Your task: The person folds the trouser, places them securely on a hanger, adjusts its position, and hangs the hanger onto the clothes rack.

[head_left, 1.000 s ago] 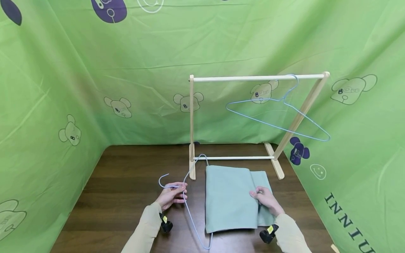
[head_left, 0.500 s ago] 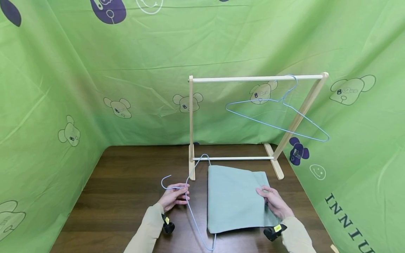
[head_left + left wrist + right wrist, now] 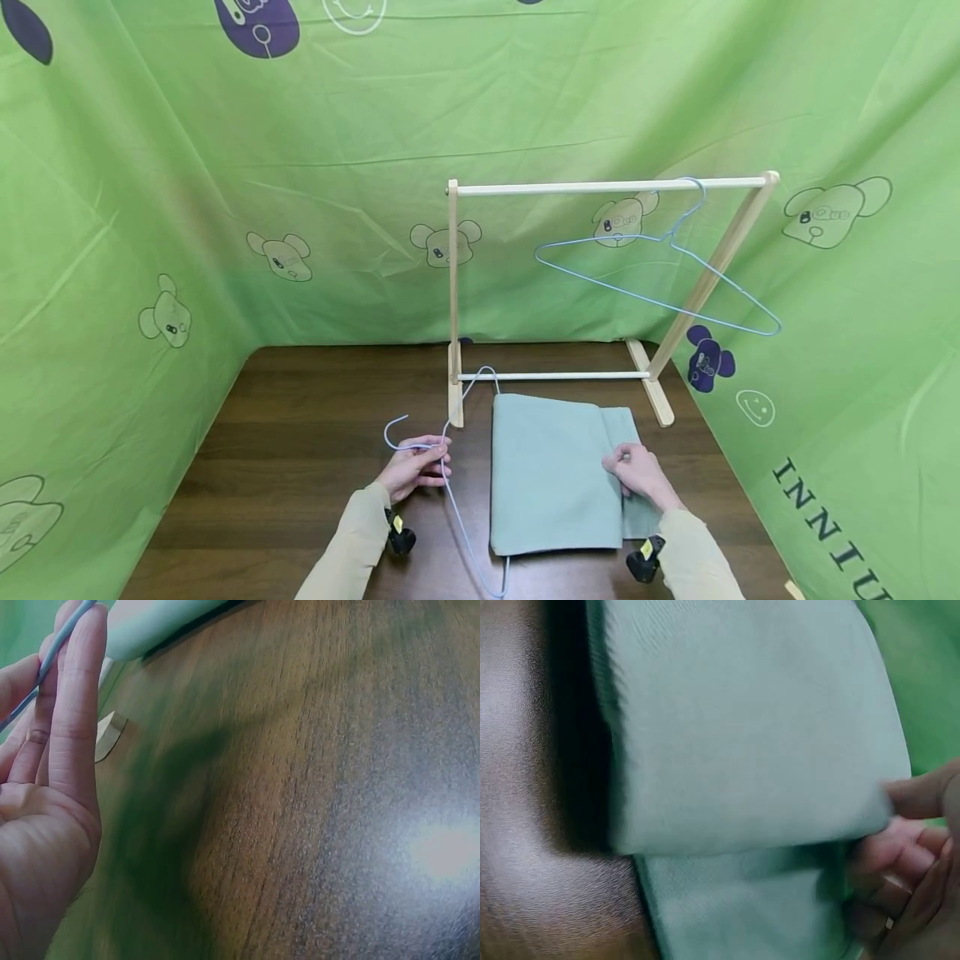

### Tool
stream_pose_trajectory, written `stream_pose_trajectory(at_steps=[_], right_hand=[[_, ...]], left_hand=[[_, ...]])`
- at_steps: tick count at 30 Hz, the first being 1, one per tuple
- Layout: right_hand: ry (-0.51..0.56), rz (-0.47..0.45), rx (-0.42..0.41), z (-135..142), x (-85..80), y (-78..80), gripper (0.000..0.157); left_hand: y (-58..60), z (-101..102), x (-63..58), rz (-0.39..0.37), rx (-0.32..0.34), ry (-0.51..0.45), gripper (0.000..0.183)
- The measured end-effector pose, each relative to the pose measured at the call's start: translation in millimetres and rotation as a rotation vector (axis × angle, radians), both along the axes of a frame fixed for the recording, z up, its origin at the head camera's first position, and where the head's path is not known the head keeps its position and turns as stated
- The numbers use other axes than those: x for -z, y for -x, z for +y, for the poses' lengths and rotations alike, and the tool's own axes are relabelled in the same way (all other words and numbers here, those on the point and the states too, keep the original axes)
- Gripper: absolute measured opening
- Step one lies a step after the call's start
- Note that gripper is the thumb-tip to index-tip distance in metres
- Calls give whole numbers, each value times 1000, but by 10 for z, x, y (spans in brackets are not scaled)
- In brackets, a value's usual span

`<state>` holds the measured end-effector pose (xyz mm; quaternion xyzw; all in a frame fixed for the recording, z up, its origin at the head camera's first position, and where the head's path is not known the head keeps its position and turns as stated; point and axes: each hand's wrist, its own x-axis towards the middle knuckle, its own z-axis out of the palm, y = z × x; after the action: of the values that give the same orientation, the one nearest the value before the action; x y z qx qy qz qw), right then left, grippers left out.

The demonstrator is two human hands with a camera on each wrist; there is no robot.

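A pale green folded cloth (image 3: pixel 555 475) hangs over the lower bar of a light blue wire hanger (image 3: pixel 459 518). The hanger's ends show past the cloth's left edge, and its hook points left. My left hand (image 3: pixel 414 468) pinches the hanger near the base of the hook; in the left wrist view the wire (image 3: pixel 54 654) runs between thumb and fingers. On the cloth's right side, my right hand (image 3: pixel 637 473) pinches the edge of the upper layer, above the longer lower layer (image 3: pixel 735 907). Part of the right fingers is blurred in the right wrist view.
Behind the cloth stands a wooden rack (image 3: pixel 454 283) with a white top rail (image 3: pixel 570 187). A second blue wire hanger (image 3: pixel 637 289) hangs from that rail at the right. Brown tabletop (image 3: pixel 300 450) lies to the left, and green printed fabric (image 3: pixel 360 117) encloses the table.
The hanger and cloth shifted slightly right. My right hand moved right, then back a little left; the upper layer's edge, hard to make out half a second ago, shows again above the lower layer.
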<state>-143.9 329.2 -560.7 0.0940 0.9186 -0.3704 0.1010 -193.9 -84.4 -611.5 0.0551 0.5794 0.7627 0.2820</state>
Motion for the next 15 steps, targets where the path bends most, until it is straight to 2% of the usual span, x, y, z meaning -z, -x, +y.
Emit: stream_pose_trajectory(at_steps=[3,7,13,15], right_hand=[[-147,-48,1,-64,-47,24,27],[-229,-100,40,-119,-80,48,44],[-218,-136,6,-120,-76,70,59],[-189,-134,-9,-95,-77,65,54]], left_hand=[[6,-2,6,-3,4,3,53],[8,-1,0,-1,10,4,53],[-4,12,-47,15,13,7,53],[-5,19,-53,14,8,10,53]])
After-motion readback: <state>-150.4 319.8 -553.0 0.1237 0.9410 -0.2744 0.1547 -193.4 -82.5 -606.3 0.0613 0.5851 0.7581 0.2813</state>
